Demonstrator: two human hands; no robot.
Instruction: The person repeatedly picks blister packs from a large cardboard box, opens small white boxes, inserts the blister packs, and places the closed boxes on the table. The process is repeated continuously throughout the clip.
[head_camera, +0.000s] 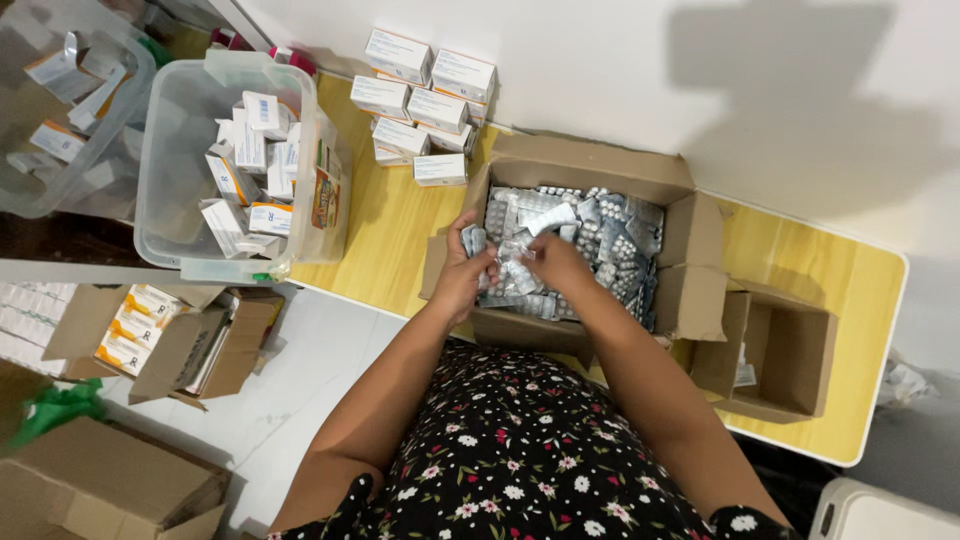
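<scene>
A long yellow wooden table (400, 235) is running along the white wall and carrying nearly everything in view. On its left end a big clear plastic tub (165, 150) is sitting, holding a loose heap of small white medicine cartons. Beyond it, at the left edge, a second clear tub (40, 180) is standing with a few more cartons inside. In the middle of the table an open cardboard box (590, 170) is lying with its flaps spread, filled with silver blister strips (615, 240). To its right a smaller cardboard box (790, 350) is sitting open, nearly bare but for a slip of paper. Behind the middle box a stack of white cartons (420, 95) is standing against the wall. Below the table, on the floor at left, more brown boxes are lying open, one showing yellow-and-white packets (135, 325).

The person's left hand (462, 270) is reaching over the near edge of the middle box, fingers curled and gripping a small bunch of blister strips (474, 240). The right hand (560, 262) is working just beside it, fingers bent down onto strips in the pile and pinching at them; how tightly they are closing cannot be told
</scene>
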